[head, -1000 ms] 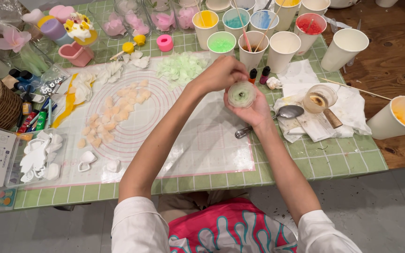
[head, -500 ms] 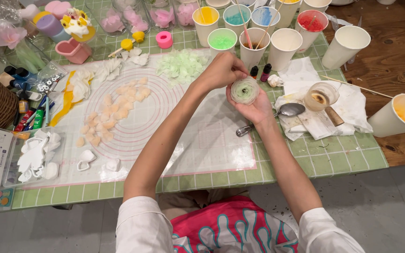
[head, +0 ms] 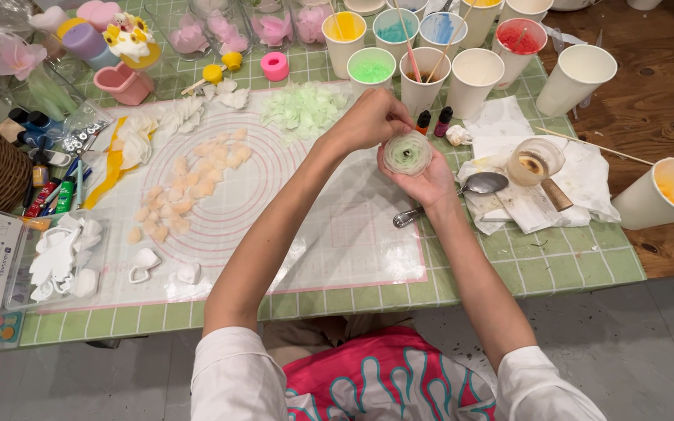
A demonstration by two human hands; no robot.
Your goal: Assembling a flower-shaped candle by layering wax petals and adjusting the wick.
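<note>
The right hand (head: 428, 181) cupped the pale green flower (head: 407, 153) above the silicone mat (head: 274, 234), right of centre. The left hand (head: 368, 118) pinched its far-left edge. Since a second earlier, hardly anything had shifted: petal shaping was ongoing.

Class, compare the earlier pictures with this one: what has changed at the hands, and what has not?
Almost nothing moved. The right hand still cradles the pale green flower, and the left hand still pinches its edge. The petals, cups and spoon lie as before.
</note>
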